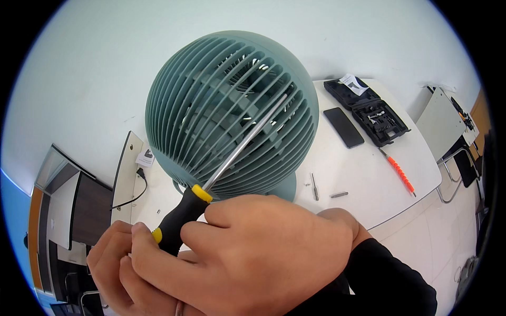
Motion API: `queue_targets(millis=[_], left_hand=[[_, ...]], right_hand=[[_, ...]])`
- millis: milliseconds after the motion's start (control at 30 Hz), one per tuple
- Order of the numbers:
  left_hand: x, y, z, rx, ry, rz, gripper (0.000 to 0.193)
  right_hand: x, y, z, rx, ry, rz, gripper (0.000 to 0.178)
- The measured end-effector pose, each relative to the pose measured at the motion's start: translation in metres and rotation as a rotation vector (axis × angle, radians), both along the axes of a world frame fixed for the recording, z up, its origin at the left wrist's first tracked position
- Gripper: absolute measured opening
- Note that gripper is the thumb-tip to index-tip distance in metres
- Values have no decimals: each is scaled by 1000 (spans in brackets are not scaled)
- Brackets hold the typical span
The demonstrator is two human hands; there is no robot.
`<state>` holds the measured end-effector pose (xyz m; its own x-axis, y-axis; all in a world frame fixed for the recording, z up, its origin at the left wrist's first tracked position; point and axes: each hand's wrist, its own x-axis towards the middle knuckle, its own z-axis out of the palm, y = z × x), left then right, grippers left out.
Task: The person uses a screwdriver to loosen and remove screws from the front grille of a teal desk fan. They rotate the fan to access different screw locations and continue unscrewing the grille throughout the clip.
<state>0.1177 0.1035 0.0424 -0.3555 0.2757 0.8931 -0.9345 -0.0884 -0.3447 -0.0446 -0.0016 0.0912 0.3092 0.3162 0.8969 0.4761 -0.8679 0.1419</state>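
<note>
A round teal fan (221, 100) with a slatted grille stands on the white table (369, 174) right in front of me. A long screwdriver (232, 158) with a black and yellow handle lies against the grille, its metal shaft running up and right across the slats. My right hand (263, 253) wraps the handle from the right. My left hand (113, 263) sits at the handle's lower end, fingers curled beside it. The screwdriver's tip is lost among the slats.
On the table to the right lie a black phone (343, 127), an open black tool case (371, 113) with bits, a slim orange screwdriver (399, 173) and two small loose bits (314, 187). A black cable (134, 192) runs off the left side.
</note>
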Motion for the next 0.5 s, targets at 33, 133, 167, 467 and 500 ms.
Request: queue_targets(millis=[33,133,167,467,500], left_hand=[[2,-2,-2,-3,-3,-10,37],[7,-2,-10,-41,34,70,33],[9,5,-17,-30,63,139,31],[-18,46,32,702,199,-29,24],[-23,45,31,655,284,-14,25]], right_hand=[[1,0,0,2,3,5,27],[3,2,0,0,8,11,27],[1,-1,1,2,2,3,27],[2,1,1,4,11,23,27],[0,-1,2,3,13,25,27]])
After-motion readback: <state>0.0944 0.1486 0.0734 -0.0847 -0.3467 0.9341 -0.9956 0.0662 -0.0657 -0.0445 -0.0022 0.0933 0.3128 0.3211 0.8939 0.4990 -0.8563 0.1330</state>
